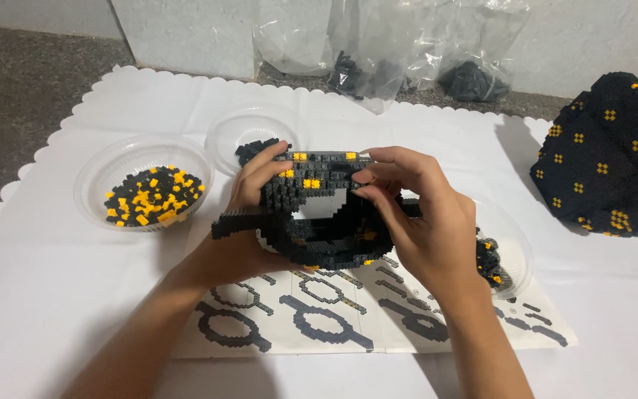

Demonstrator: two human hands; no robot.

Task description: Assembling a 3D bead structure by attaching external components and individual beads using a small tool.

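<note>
A black brick model point(311, 214) with a few yellow studs and a hollow middle is held up above a printed instruction sheet point(319, 318). My left hand point(249, 214) grips its left side from below and behind, fingers curled over the top edge. My right hand point(415, 214) holds its right side, thumb and fingertips pinching the upper rim. A thin black strip sticks out to the left of the model.
A clear bowl point(142, 185) of black and yellow bricks sits at left, another clear bowl point(249, 133) of black bricks behind the model, a third bowl point(507, 255) at right. A large black-and-yellow built piece point(607, 155) stands far right. Plastic bags point(385, 52) lie at the back.
</note>
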